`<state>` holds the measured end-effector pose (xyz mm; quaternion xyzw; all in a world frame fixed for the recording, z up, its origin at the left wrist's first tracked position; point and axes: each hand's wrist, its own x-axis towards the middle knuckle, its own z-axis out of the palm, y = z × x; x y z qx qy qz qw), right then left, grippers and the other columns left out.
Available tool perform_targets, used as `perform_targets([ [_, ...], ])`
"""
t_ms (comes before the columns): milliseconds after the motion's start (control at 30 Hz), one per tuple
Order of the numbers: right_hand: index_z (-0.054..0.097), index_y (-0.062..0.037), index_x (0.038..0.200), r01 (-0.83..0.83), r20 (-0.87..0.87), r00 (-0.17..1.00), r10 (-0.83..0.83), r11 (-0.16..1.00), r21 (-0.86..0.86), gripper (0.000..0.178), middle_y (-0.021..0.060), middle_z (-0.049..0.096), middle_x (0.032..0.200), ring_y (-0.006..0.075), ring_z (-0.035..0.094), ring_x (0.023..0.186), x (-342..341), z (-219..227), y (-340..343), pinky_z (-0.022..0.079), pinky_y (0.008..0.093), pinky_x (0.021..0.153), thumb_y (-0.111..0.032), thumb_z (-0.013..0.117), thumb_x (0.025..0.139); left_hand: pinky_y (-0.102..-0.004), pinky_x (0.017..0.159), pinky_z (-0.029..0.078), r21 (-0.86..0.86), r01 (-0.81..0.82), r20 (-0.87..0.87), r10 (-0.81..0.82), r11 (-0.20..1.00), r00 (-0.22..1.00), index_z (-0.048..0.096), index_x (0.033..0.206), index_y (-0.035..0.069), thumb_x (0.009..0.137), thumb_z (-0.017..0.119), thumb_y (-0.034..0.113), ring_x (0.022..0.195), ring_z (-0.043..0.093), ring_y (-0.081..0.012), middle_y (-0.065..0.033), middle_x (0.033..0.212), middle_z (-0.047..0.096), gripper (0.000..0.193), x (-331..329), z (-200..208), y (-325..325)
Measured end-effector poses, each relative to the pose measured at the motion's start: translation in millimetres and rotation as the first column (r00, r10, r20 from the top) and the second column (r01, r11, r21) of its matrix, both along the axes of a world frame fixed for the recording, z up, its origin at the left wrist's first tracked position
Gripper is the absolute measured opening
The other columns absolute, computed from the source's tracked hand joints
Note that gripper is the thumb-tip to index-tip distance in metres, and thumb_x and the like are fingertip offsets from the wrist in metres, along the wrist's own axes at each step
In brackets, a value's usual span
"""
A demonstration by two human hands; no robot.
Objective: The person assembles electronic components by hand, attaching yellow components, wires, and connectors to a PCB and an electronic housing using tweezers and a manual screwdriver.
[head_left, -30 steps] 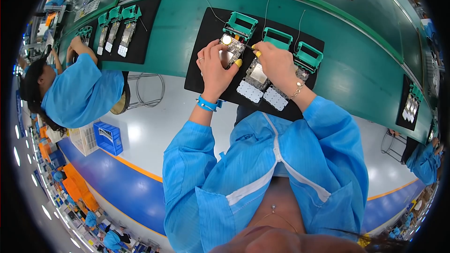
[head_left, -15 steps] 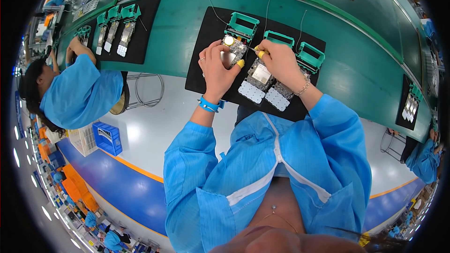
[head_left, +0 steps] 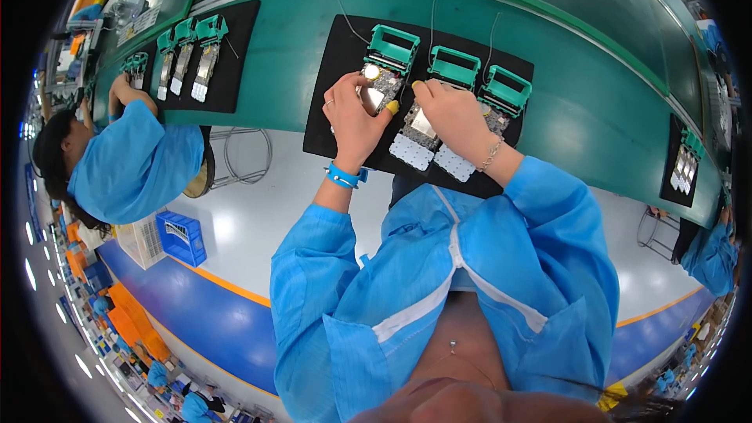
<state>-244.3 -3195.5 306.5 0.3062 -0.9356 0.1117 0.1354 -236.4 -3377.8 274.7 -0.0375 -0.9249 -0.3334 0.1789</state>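
Note:
My left hand (head_left: 350, 119) grips the leftmost circuit board (head_left: 389, 82) across its width, thumb with a yellow finger cot on the right edge, fingers at the left. The board carries a round, bright disc (head_left: 370, 72) and joins a green frame (head_left: 394, 45) above it. My right hand (head_left: 458, 119) has thumb and index finger pinched together just right of that board; what they hold, if anything, is hidden. Beneath this hand lie a middle board (head_left: 413, 152) and a right board (head_left: 454, 164), with white perforated lower ends, partly covered. They have green frames (head_left: 454, 66) too.
A black mat (head_left: 317, 137) lies under the boards on the green bench (head_left: 290, 70). Thin wires (head_left: 432, 23) rise behind the frames. At left, a co-worker in blue (head_left: 129, 160) sits by another mat with similar boards (head_left: 205, 70). A blue crate (head_left: 182, 239) stands on the floor.
My right fingertips have moved slightly left, closer to the leftmost board. The thin dark piece seen at them before no longer shows. My left hand keeps its grip; the whole view has shifted a little.

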Motion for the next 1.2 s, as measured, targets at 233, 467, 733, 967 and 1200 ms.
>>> perform_targets([
  [233,0.055,-0.0084,0.115,0.462,0.249,0.882,-0.401,0.627,-0.627,0.045,0.0066,0.058,0.099,0.0092,0.05,0.055,15,21,94,0.046,0.0221,0.051,-0.016,0.074,0.074,-0.0441,0.098,0.026,-0.061,0.038,-0.017,-0.039,0.997,0.999,0.037,0.132,0.006,0.062,0.077,0.02,0.118,0.038,-0.0319,-0.0127,0.133,0.043,0.082,0,4,-6],
  [467,0.056,0.0018,0.119,0.586,0.618,0.785,-0.033,0.363,-0.725,0.041,-0.0021,0.057,0.075,0.0016,0.043,0.057,3,-11,103,0.042,0.0196,0.049,-0.018,0.064,0.084,-0.0454,0.099,0.026,-0.098,0.131,0.05,-0.127,0.986,0.991,0.04,0.133,0.011,0.064,0.072,0.021,0.119,0.037,-0.0321,-0.0096,0.138,0.04,0.077,-3,3,1],
  [733,0.056,0.0002,0.111,0.533,0.478,0.846,-0.237,0.403,-0.744,0.038,0.0123,0.06,0.1,0.0167,0.058,0.07,12,-22,123,0.047,0.0276,0.061,-0.025,0.065,0.085,-0.0423,0.094,0.036,-0.379,-0.09,0.001,0.098,0.921,0.995,0.046,0.13,0.007,0.082,0.063,0.029,0.111,0.046,-0.0347,-0.0146,0.128,0.048,0.056,-8,-24,-85],
  [967,0.059,-0.0023,0.109,0.521,0.229,0.833,-0.503,0.575,-0.631,0.026,0.014,0.058,0.11,0.0329,0.058,0.097,90,-28,103,0.049,0.0352,0.079,-0.006,0.061,0.084,-0.0376,0.098,0.03,-0.079,0.191,0.134,-0.18,0.978,0.975,0.044,0.132,0.007,0.08,0.064,0.019,0.122,0.043,-0.0284,-0.0141,0.134,0.046,0.057,6,-13,-95],
  [1200,0.06,-0.0092,0.109,0.457,-0.027,0.812,-0.583,0.665,-0.591,0.03,0.0129,0.057,0.108,0.0319,0.062,0.081,102,6,-67,0.052,0.0347,0.065,-0.01,0.067,0.079,-0.0268,0.06,0.038,0.413,0.441,0.211,-0.555,0.797,0.805,0.034,0.14,0.01,0.083,0.066,0.02,0.072,0.04,-0.0144,-0.0089,0.099,0.05,0.067,-17,-8,-134],
])
